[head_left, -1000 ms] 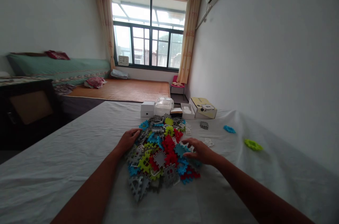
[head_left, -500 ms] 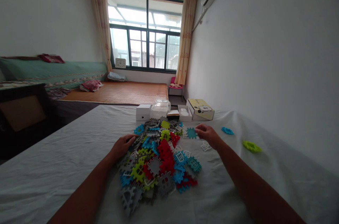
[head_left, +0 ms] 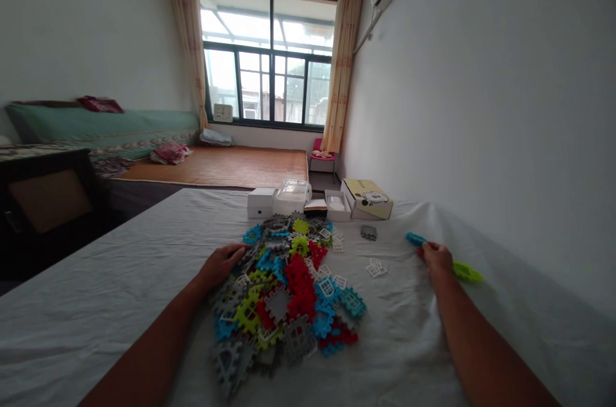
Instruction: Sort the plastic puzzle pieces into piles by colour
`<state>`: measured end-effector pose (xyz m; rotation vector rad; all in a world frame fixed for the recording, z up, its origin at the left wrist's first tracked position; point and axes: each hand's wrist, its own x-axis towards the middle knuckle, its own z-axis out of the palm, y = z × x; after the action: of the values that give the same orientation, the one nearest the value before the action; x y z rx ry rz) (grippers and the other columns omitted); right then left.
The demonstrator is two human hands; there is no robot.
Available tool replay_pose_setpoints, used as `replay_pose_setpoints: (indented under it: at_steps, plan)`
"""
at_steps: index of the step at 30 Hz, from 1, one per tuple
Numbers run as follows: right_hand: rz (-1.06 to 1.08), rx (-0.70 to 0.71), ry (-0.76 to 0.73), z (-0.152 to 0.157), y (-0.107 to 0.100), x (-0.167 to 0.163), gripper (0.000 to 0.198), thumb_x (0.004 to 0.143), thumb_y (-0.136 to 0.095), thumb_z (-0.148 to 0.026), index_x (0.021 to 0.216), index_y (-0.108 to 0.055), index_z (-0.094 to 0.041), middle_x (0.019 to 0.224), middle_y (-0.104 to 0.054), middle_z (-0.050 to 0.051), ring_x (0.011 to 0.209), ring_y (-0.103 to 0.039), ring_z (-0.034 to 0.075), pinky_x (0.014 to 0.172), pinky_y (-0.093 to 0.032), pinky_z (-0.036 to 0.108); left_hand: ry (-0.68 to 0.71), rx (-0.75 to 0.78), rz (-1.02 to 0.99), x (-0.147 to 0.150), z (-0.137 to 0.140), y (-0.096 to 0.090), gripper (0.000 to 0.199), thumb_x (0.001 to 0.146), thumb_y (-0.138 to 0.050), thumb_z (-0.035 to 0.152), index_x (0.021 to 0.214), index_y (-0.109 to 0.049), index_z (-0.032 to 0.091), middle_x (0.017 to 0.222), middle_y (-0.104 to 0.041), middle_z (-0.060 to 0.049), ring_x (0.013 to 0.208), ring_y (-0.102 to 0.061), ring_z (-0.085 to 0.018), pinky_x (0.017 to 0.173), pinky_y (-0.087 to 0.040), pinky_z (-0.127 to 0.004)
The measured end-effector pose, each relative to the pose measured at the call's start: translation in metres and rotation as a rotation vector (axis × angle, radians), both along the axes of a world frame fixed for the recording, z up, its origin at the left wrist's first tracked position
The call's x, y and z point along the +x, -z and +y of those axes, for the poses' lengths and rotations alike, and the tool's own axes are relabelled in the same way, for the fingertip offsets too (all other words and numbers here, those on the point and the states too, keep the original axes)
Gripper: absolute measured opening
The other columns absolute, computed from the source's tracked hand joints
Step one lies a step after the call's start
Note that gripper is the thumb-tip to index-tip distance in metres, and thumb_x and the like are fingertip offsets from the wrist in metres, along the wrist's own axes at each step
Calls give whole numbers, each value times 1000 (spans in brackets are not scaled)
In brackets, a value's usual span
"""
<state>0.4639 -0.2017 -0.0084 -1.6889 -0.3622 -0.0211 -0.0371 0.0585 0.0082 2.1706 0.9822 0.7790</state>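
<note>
A heap of plastic building pieces (head_left: 301,291) in red, blue, lime, grey and white lies on the cloth in front of me; many have toothed edges. My left hand (head_left: 224,266) rests against the heap's left side, fingers loosely bent and touching grey pieces, apparently gripping nothing. Off to the right, my right hand (head_left: 437,257) pinches the near end of a blue building piece (head_left: 414,239). Whether one piece or a small stack is there cannot be made out. Just beyond that hand lie lime pieces (head_left: 466,272), partly covered by it.
Grey pieces (head_left: 369,232) and white window-like frames (head_left: 375,268) lie between heap and right hand. Behind the heap stand a white box (head_left: 261,203), a clear container (head_left: 292,196), an open white box (head_left: 337,207) and a yellow box (head_left: 368,198). A wall (head_left: 505,105) rises at right.
My right hand has moved right, from beside the heap with a teal square piece to the blue piece. Grey pieces behind its former place now show. My left hand has stayed put.
</note>
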Motion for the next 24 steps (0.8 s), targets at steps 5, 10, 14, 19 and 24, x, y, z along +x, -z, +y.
replay_pose_setpoints:
  at_steps: [5,10,14,19,24]
  plan:
    - [-41,-109,-241,9,-19,-27,39,63,-63,-42,92,-63,-15,72,-66,4,58,-59,16,52,-48,26,-5,-62,-45,1,-2,2,57,72,-48,65,97,-72,20,97,-72,-2,95,-62,-27,86,-45,-31]
    - [-188,-490,-1293,17,-48,-101,40,69,-66,-42,101,-64,-19,85,-65,3,70,-58,14,58,-47,24,-84,-216,-223,-2,-1,5,64,72,-46,67,103,-69,16,99,-72,-5,95,-63,-26,82,-48,-32]
    - [-387,-667,-1537,16,-54,-140,50,60,-75,-42,105,-62,-23,101,-61,2,78,-58,15,68,-48,25,-87,-254,-285,-3,-1,3,63,70,-53,65,103,-69,15,106,-70,-9,100,-61,-27,86,-48,-35]
    - [-388,-709,-1503,21,-43,-142,49,57,-77,-43,97,-61,-21,77,-58,-3,70,-54,12,61,-44,21,-84,-254,-249,-1,-3,0,62,67,-56,65,102,-70,15,102,-71,-8,96,-63,-28,83,-49,-35]
    - [-119,-575,-1541,28,-40,-135,36,60,-76,-42,81,-60,-17,66,-56,-4,60,-50,9,53,-41,20,-75,-279,-250,-1,-1,1,63,66,-56,66,101,-71,16,98,-72,-8,90,-65,-27,79,-51,-35]
